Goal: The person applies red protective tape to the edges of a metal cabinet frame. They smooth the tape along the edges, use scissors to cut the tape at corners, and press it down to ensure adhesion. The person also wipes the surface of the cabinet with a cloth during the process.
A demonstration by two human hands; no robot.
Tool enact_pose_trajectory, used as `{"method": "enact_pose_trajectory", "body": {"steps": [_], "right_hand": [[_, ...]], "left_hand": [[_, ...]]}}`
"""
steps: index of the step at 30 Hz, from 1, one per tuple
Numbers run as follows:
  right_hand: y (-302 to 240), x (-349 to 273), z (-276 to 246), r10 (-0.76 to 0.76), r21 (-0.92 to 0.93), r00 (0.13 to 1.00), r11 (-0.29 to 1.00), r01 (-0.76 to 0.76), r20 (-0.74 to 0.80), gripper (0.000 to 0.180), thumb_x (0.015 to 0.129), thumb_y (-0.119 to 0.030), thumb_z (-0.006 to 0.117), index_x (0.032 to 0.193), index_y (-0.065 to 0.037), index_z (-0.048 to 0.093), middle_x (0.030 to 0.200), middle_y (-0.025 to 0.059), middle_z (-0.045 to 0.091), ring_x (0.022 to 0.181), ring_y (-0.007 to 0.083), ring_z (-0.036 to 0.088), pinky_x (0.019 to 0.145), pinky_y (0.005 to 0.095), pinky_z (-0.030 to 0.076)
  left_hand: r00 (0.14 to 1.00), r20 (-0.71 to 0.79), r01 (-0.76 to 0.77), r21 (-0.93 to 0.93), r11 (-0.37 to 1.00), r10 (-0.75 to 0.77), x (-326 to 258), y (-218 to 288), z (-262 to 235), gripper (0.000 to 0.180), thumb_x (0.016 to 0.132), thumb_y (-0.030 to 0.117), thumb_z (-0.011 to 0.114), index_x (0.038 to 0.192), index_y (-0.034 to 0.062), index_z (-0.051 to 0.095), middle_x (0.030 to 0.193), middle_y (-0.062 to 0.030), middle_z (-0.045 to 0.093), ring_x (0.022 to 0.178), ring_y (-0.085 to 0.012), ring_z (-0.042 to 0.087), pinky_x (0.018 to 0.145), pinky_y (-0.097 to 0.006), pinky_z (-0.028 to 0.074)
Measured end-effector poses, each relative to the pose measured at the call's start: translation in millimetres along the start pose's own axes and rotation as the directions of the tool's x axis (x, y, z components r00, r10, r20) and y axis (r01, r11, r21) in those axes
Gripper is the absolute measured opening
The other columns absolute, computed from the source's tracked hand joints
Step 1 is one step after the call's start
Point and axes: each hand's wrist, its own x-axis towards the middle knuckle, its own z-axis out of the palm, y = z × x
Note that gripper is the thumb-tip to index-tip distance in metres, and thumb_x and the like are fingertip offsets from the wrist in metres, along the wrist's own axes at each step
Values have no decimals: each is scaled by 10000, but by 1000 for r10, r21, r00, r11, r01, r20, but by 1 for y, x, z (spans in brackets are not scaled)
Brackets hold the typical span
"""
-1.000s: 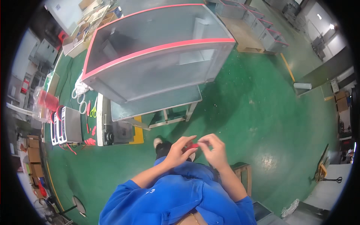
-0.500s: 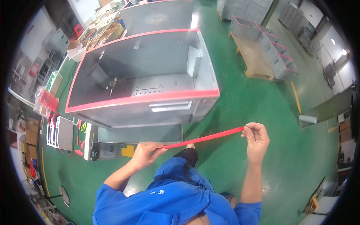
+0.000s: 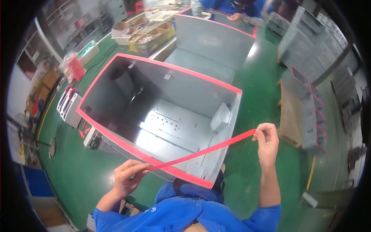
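Left hand (image 3: 127,177) pinched one end of a narrow red strip (image 3: 205,151) between thumb and fingers; right hand (image 3: 267,139) gripped the other end likewise, held higher. Strip ran nearly straight between them, slanting across the near right corner of an open-topped grey metal enclosure (image 3: 189,91). Could not tell whether strip touched it. Red edging (image 3: 177,69) lined its far, left and near rims; right rim showed grey. Second grey enclosure (image 3: 210,42) stood beyond.
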Motion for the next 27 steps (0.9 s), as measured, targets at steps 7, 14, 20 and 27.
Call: {"method": "enact_pose_trajectory", "body": {"steps": [7,14,20,27], "right_hand": [[27,124,6,-54,251,921,967,-49,387,89,829,0,562,913,-2,532,808,30,551,673,63,519,590,201,447],[52,196,2,-38,206,689,965,-162,724,99,822,-7,578,912,17,545,836,59,585,737,103,577,651,231,494],[49,221,7,-72,127,541,990,-65,838,87,830,-61,585,881,4,558,782,37,597,720,86,580,633,222,482],[50,224,16,-176,152,443,984,88,879,116,808,-91,584,878,-4,552,758,98,613,692,167,614,618,269,463]], "left_hand": [[766,-283,407,-480,777,-577,7,37,53,89,770,-81,572,847,-37,583,805,-90,580,622,-110,564,495,-202,454],[481,-545,566,-405,718,-687,18,110,105,43,792,-45,555,816,-11,544,702,-49,542,558,-86,536,449,-180,415],[357,-573,554,-507,661,-738,24,137,128,54,810,2,560,803,6,506,660,-41,533,508,-77,511,412,-177,397],[377,-611,552,-456,698,-697,-6,135,149,86,823,16,549,809,27,465,622,-23,496,450,-54,443,376,-175,342]]}}
